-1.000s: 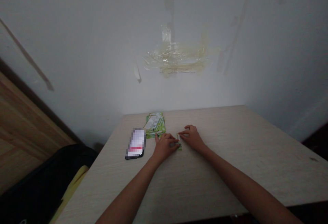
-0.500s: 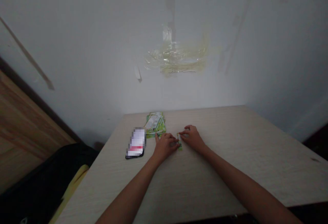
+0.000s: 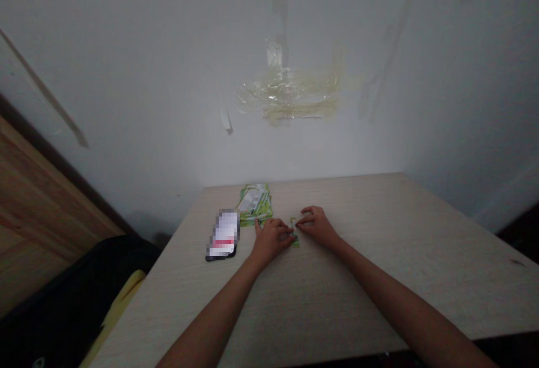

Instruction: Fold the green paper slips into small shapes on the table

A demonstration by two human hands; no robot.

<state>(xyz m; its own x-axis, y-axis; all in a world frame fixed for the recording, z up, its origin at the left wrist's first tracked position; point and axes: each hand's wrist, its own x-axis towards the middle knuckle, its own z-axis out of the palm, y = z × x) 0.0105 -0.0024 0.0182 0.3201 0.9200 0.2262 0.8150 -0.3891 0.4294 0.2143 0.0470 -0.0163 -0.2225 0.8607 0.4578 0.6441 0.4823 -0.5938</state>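
Sachet [image 3: 295,234] (small, green) lay flat on desk [image 3: 379,256] between the hands. Right hand [image 3: 318,225] pinched its far end; left hand [image 3: 269,239] touched its near side, pinch or press not discernible. Judged light, thin, floppy, slippery; best gripped at an edge.

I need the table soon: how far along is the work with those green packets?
Looks done: a pile of green packets lies by the wall, near a phone. In hand: left hand and right hand pinch one small green strip against the table. Left: no other loose packets show, so this may be the last; whether the pile needs more handling cannot be told.
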